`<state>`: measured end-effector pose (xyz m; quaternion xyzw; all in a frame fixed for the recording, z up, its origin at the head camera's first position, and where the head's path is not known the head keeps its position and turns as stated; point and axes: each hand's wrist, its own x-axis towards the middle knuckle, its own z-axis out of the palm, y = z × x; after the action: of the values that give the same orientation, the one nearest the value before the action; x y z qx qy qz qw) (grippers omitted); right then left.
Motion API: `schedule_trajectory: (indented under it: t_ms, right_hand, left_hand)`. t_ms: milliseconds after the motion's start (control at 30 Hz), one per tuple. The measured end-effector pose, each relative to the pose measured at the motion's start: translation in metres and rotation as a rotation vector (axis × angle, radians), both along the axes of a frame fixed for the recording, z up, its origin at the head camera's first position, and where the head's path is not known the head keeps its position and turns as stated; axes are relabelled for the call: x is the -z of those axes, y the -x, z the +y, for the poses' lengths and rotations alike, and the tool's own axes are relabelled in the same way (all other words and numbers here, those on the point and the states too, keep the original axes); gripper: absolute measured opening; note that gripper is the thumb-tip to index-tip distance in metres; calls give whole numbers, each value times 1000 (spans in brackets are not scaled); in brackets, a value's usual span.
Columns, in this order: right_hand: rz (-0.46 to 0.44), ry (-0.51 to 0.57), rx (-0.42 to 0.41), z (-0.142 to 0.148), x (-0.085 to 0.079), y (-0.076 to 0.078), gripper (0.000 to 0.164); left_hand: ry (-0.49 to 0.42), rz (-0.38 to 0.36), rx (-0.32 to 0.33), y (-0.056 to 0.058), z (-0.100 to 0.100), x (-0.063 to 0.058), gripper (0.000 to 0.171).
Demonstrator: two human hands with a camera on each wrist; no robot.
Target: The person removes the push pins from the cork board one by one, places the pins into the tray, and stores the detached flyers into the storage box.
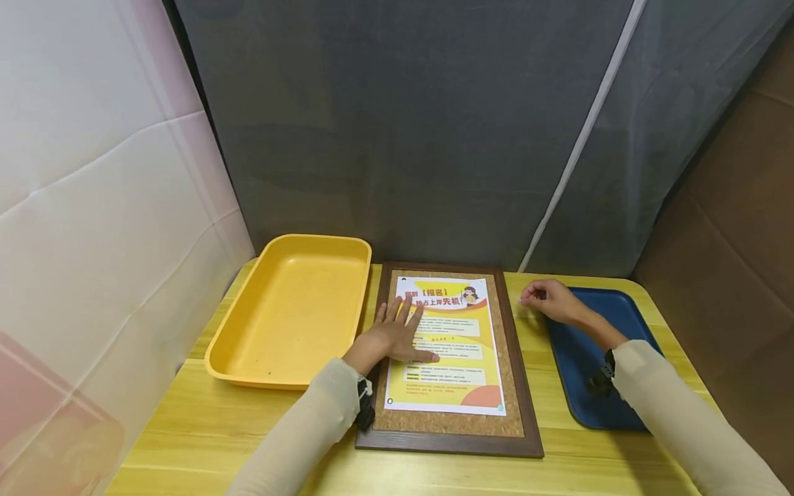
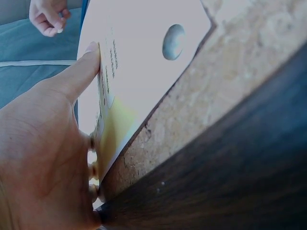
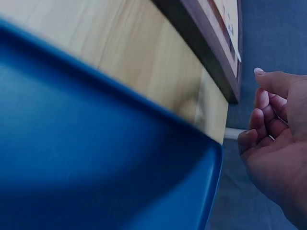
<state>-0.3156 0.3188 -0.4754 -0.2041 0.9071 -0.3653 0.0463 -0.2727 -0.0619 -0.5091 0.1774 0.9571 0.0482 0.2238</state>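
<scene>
A printed yellow-and-white poster [image 1: 443,344] lies on a cork board [image 1: 453,424] with a dark brown frame [image 1: 527,406]. My left hand [image 1: 397,337] rests on the poster's left half, fingers spread and thumb pointing right. Round pins show at corners of the sheet, among them a pale teal pin [image 2: 173,42] at the lower right. Over the far left edge of the blue tray [image 1: 579,386], my right hand [image 1: 552,300] is raised with fingers curled. A small whitish thing [image 3: 259,70] shows at its thumb tip; the index finger is mostly hidden behind the thumb.
To the left of the board stands a yellow tray [image 1: 291,310] with raised walls. All of it sits on a light wooden table [image 1: 217,434]. A dark grey curtain [image 1: 403,138] hangs behind, with a pale panel [image 1: 112,172] left and a brown one [image 1: 726,262] right.
</scene>
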Motion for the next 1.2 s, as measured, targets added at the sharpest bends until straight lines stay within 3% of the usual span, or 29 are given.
schedule_trajectory:
  t_ms: [200,533,933,1200]
  right_hand:
    - [-8,-27,20,18,0,-7,13]
    - [-21,-60,15,46,-1,-12,12]
    - [-15,-139,54,73,12,-16,10]
    - [-37,-147,53,85,20,-18,8]
  left_hand:
    - [-22,16,10,-3,0,-2,125]
    - [4,13,3,3,0,6,122]
    - [-14,35,12,-8,1,-10,122]
    - [10,15,14,2,0,6,125]
